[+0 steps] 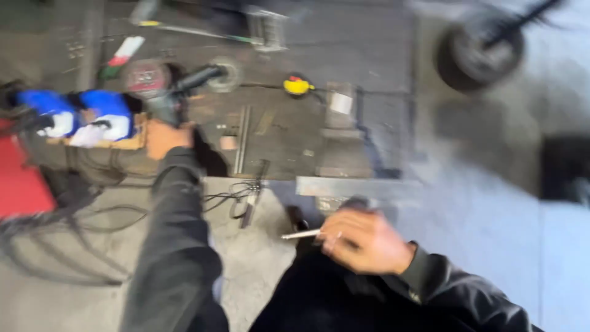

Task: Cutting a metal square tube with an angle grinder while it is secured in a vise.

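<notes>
The dark, grey-bodied angle grinder with a round disc at its far end lies on the dark, scuffed metal counter, towards its left part, and the left hand reaches out to it at the end of a long black sleeve. The fingers close round the rear of the grinder's body; motion blur hides how firmly they grip. The right hand is nearer the camera, low in the view and well apart from the left, curled shut on a thin white stick-shaped marker that points to the left.

Just left of the grinder sits a pair of blue and white work gloves on a pale wooden block. Behind the grinder lies a round red and grey disc-shaped object, too blurred to tell more. To the right of the grinder, near the counter's middle, lie thin straight metal bars, and beyond them a small yellow tape measure. A flat grey steel bar rests along the counter's near edge, above the right hand. Black cables trail over the grey concrete floor below the counter on the left. A black rubber wheel stands on the floor at upper right.
</notes>
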